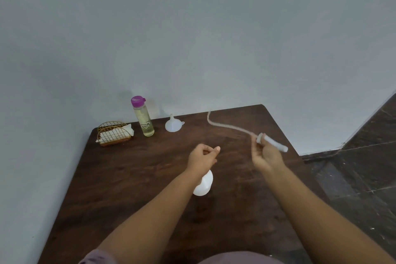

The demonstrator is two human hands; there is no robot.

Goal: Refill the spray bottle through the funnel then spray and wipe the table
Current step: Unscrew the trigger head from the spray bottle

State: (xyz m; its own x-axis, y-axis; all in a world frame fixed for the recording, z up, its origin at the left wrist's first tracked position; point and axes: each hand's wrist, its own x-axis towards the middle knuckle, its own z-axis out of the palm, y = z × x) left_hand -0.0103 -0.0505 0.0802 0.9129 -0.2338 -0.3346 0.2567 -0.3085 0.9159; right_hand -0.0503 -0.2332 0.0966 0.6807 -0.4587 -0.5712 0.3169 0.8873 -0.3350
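My right hand (266, 152) grips the white spray head (272, 142), lifted clear of the table (128, 178); fingers curled round its neck, nozzle end pointing out to the right. The dip tube (225, 125) trails from the head, curving away beyond my fingers toward the far edge of the table, blurred in the frame, so whether its tip touches the wood I cannot tell.

My left hand (202, 157) sits above the white bottle (204, 184), fingers curled in, thumb tip out toward the right hand. The wrist hides the bottle's neck; the fingers appear to be closed around its top, though the grip itself is out of sight. The bottle stands on the table directly under that hand, its rounded body showing just behind the wrist, on my side of the fingers.

Well beyond my left fingers, near the wall (192, 38), the white funnel (173, 124) rests upside down, spout up. Just left of it stands a clear refill bottle (144, 119) with a purple cap, pale yellowish liquid inside, upright. Farther left again, at the table's far corner, a gold wire holder (113, 134) carries white napkins (115, 133).

To the right of my right hand, past the table edge, dark floor (364, 167) shows.
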